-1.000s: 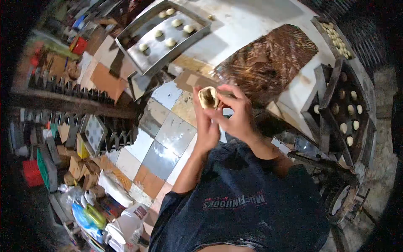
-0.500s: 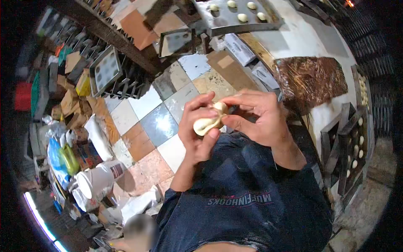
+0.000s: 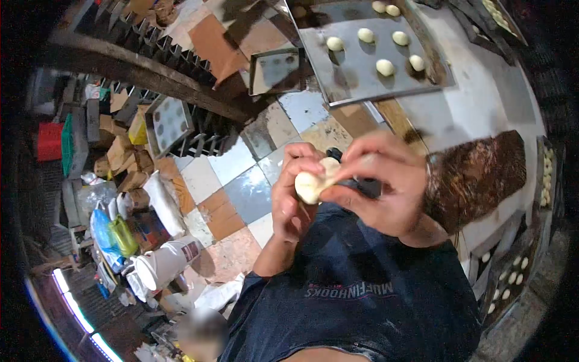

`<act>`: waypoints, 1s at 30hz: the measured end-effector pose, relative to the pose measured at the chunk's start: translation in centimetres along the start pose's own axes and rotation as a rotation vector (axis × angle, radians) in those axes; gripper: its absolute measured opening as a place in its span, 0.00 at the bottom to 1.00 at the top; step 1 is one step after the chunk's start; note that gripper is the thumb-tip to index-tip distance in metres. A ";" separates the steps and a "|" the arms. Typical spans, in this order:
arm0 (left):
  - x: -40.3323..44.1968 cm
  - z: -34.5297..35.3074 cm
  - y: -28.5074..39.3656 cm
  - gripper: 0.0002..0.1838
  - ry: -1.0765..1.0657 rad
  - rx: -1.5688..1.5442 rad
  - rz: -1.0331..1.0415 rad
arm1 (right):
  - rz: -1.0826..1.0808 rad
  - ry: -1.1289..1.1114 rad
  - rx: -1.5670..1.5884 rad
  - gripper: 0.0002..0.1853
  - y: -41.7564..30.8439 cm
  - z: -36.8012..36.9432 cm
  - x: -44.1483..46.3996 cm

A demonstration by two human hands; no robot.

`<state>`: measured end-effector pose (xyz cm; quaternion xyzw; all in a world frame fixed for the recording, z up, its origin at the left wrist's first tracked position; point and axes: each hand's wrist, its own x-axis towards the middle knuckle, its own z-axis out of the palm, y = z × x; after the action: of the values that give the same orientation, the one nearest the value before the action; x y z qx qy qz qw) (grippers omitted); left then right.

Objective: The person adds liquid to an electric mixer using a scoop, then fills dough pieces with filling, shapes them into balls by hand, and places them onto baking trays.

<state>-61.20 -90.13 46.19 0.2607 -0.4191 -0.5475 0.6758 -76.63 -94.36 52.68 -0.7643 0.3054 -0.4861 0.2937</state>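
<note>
A pale piece of dough is held up in front of my dark shirt. My left hand is closed around its left side, with the thumb below and the fingers curled over it. Fingers and thumb of my right hand pinch a drawn-out fold of the dough at its right side; this hand is a little blurred. Beyond them, a large metal tray carries several dough balls, spaced apart.
On the right, a shiny brown sheet lies on the white worktop. More trays of dough balls stand at the right edge. A rack holds a smaller tray at left. A white bucket lies on the tiled floor.
The view has shifted, bringing more of the large tray into sight. My right hand has moved slightly outward, pulling a fold of the dough; my left hand keeps its hold.
</note>
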 end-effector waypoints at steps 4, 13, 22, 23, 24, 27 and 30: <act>7.1 -0.7 -1.6 0.29 -0.179 0.356 0.236 | 0.313 -0.043 0.317 0.13 3.9 -1.2 3.6; 14.9 3.1 -4.4 0.59 0.104 0.351 0.256 | -0.203 0.188 0.113 0.18 9.2 -2.9 7.2; 18.6 -0.8 -9.0 0.20 -0.169 0.814 0.275 | 0.263 -0.117 -0.103 0.09 12.7 -4.5 6.7; 18.0 -1.0 -9.8 0.18 -0.171 0.785 0.187 | 0.199 -0.041 -0.159 0.11 12.6 -4.5 6.7; 17.5 -1.2 -10.6 0.15 -0.170 0.758 0.100 | 0.141 0.027 -0.214 0.12 12.5 -4.4 6.5; 14.4 -0.9 -13.6 0.08 0.015 0.712 0.027 | -0.054 -0.178 -0.296 0.15 13.0 -2.4 6.5; 12.3 -1.5 -13.7 0.11 -0.141 0.571 -0.181 | -0.010 -0.270 -0.207 0.12 14.8 -1.6 4.3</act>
<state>-66.48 -105.72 37.81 0.4377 -0.5768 -0.4823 0.4931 -79.33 -107.32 44.64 -0.8502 0.3080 -0.3465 0.2493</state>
